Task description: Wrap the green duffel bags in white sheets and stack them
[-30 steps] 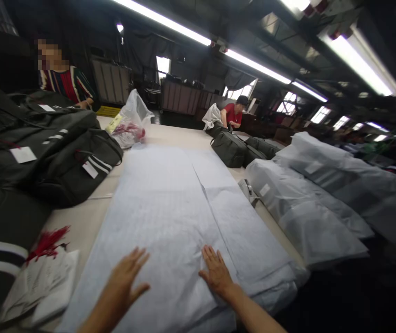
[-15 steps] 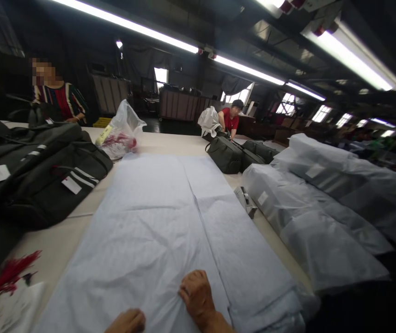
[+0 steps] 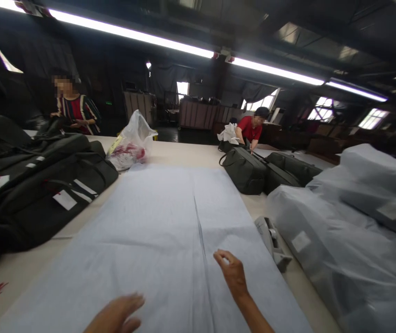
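A stack of pale bluish-white plastic sheets or bags [image 3: 142,273] lies flat, a long seam running down it right of centre. Over its near part is my left hand [image 3: 119,314], fingers stretched out and thumb apart, with nothing in it. My right hand [image 3: 233,273] is just right of the seam, thumb and fingertips curled together in a pinch. Whether a plastic edge is between those fingertips cannot be made out. Close to the stack's right edge rests a grey tape dispenser-like tool [image 3: 272,243].
Dark green bags with white tags [image 3: 41,194] fill the left side. A clear plastic bag of red strings [image 3: 131,145] stands at the back. Plastic-wrapped bags [image 3: 322,236] are piled right, more green bags [image 3: 244,169] beyond. Two people [image 3: 75,108] work across the table [image 3: 180,152].
My right hand has moved forward and right, off the crumpled sheet and across the seam. My left hand has opened out. The sheet lies smoother, and the camera view has turned rightward.
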The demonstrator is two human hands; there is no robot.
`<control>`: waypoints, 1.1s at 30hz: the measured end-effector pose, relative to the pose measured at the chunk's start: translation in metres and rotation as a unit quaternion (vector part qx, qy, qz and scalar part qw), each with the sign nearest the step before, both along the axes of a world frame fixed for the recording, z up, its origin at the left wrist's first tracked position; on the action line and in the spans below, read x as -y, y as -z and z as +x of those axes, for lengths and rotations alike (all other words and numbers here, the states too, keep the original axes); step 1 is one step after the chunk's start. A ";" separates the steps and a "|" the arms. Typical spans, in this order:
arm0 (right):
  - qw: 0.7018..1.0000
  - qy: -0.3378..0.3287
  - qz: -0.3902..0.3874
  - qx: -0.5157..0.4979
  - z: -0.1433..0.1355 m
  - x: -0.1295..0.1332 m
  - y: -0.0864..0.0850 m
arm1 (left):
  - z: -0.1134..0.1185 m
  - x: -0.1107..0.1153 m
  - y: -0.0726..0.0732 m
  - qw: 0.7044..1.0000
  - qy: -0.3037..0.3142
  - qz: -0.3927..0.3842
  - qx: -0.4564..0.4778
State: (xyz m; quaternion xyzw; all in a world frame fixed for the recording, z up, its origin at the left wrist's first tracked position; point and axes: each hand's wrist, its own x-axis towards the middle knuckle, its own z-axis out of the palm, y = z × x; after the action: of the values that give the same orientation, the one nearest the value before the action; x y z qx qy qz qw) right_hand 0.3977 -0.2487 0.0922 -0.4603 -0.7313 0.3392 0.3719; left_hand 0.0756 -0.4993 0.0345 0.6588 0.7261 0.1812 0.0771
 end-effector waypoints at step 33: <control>0.907 -0.100 0.272 0.305 -0.133 -0.051 0.090 | 0.026 -0.255 0.013 0.914 -0.152 0.202 0.316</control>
State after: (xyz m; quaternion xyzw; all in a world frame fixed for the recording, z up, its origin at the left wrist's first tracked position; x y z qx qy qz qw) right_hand 0.2645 -0.1973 0.0026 -0.3464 -0.9152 0.0059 0.2057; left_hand 0.1013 -0.2440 0.0218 0.4505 0.7028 0.5326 0.1396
